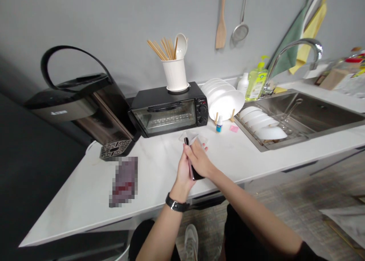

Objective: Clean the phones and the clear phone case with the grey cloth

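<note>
My left hand (184, 171) is closed round a dark smartphone (197, 175) and holds it up over the front of the counter. Across its screen lies my right hand (199, 158), palm down, with the fingers pointing away from me. A whitish, thin sheet or wipe (196, 140) shows at the right fingertips; how it is gripped I cannot make out. Just beyond the hands a clear, flimsy piece of plastic (186, 135) rests on the counter. A small blue-and-white bottle (219, 124) stands to the right, beside a pink square (234, 128).
A toaster oven (168, 114) carries a white utensil holder (174, 74). On the left stand a black drinks machine (85, 105) and a blurred-out item (124, 181). Plates (226, 103) in a rack, a soap bottle (256, 82) and a sink (322, 114) with bowls (270, 132) are at right.
</note>
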The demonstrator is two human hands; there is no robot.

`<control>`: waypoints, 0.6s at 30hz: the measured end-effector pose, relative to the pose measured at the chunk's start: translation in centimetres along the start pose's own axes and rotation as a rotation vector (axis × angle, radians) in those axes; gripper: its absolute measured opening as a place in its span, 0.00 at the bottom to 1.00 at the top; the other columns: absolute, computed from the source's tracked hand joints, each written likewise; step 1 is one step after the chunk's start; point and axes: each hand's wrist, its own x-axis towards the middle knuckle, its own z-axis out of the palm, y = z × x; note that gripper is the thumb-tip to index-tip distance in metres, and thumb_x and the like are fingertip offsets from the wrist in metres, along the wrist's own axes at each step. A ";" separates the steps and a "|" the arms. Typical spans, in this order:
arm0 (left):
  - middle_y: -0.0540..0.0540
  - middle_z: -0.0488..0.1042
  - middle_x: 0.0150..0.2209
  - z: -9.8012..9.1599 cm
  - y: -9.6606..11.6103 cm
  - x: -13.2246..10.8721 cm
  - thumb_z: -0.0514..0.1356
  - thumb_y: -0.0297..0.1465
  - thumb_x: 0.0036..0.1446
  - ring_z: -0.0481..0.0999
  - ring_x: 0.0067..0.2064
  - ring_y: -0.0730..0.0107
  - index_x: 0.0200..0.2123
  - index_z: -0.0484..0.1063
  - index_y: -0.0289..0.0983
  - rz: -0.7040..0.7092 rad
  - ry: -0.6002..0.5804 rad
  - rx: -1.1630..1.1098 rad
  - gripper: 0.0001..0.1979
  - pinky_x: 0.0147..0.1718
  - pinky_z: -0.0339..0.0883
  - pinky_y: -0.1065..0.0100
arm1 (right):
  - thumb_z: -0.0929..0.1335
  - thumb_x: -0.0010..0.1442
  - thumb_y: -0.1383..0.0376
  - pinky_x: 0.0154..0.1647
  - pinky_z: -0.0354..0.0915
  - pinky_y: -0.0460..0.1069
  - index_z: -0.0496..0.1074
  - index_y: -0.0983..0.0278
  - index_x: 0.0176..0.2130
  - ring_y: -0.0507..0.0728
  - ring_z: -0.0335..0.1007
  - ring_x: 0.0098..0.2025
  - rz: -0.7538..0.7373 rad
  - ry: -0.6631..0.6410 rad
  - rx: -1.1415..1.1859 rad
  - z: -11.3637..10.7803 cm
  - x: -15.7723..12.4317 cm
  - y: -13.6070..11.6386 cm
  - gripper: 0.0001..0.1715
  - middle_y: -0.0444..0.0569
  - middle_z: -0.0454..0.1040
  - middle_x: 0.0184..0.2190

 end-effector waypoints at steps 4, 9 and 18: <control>0.40 0.71 0.66 -0.7 0.2 0.2 0.47 0.58 0.69 0.72 0.65 0.50 0.68 0.65 0.47 -0.035 0.001 -0.049 0.34 0.62 0.67 0.46 | 0.53 0.75 0.43 0.78 0.37 0.66 0.39 0.62 0.77 0.64 0.32 0.79 -0.068 -0.221 0.060 -0.1 -1.4 -0.3 0.44 0.56 0.40 0.78; 0.39 0.74 0.63 -0.3 0.4 0.2 0.51 0.53 0.70 0.74 0.64 0.48 0.67 0.67 0.44 -0.082 0.008 -0.114 0.31 0.63 0.66 0.46 | 0.52 0.74 0.42 0.78 0.36 0.67 0.40 0.67 0.77 0.67 0.33 0.79 0.031 -0.081 0.036 -0.4 -1.7 -1.0 0.47 0.60 0.42 0.78; 0.38 0.75 0.62 -0.1 0.0 0.6 0.51 0.50 0.72 0.76 0.61 0.47 0.68 0.65 0.43 -0.288 -0.059 -0.132 0.29 0.64 0.64 0.43 | 0.51 0.75 0.46 0.72 0.53 0.63 0.66 0.59 0.66 0.64 0.59 0.67 0.118 0.146 0.099 -0.1 0.6 1.4 0.35 0.57 0.69 0.62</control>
